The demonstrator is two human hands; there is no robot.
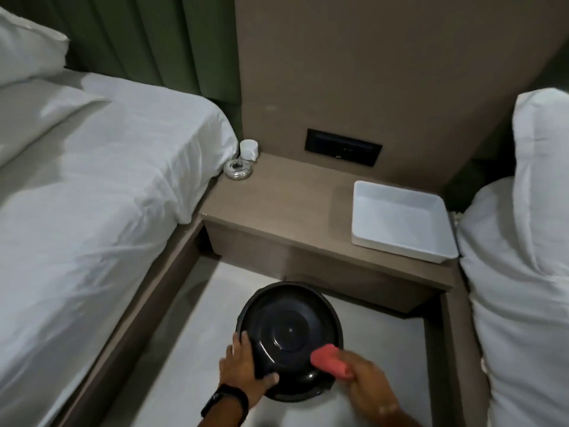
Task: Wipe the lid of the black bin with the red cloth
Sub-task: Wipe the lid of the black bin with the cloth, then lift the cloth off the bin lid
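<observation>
Wiping is underway: your left hand (243, 363) clamps the black bin's lid (289, 340) at its left rim, on the floor (191, 303) before the nightstand (277, 204), your right hand (366, 380) fisted round the red cloth (329, 360) at the lid's right edge; next, sweep it across the dome.

Bin (289, 340): on floor, before nightstand (295, 208)
Tray (400, 220): on nightstand, right
Cup (248, 149), ashtray (237, 170): on nightstand, back left
Beds (92, 180): flank nightstand

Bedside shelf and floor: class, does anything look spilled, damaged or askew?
Nothing stands out. The cup, ashtray and tray sit upright on the shelf; the lid looks intact; no spill on the floor.
</observation>
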